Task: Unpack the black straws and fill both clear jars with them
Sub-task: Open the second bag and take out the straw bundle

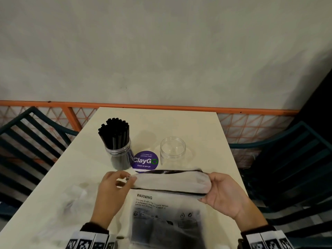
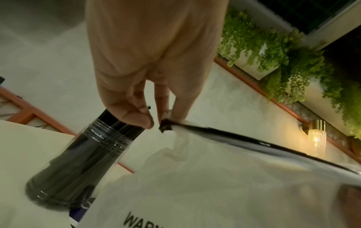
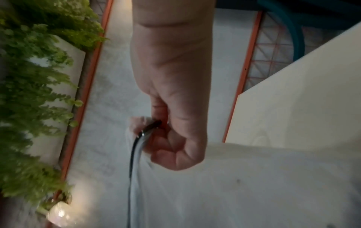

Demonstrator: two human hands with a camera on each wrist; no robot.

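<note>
On the cream table (image 1: pixel 179 123), one clear jar (image 1: pixel 119 155) at back left already stands packed with upright black straws (image 1: pixel 115 132). A second clear jar (image 1: pixel 172 150), to its right past a purple ClayGo sticker (image 1: pixel 145 161), is still empty. Nearer the person, a frosted zip bag (image 1: pixel 167 203) printed with a warning is held open at its mouth: the left hand (image 1: pixel 112 191) pinches one end of the black zip strip, the right hand (image 1: pixel 224 193) grips the other. Judging by this, roughly half the filling remains; straws inside the bag cannot be made out.
</note>
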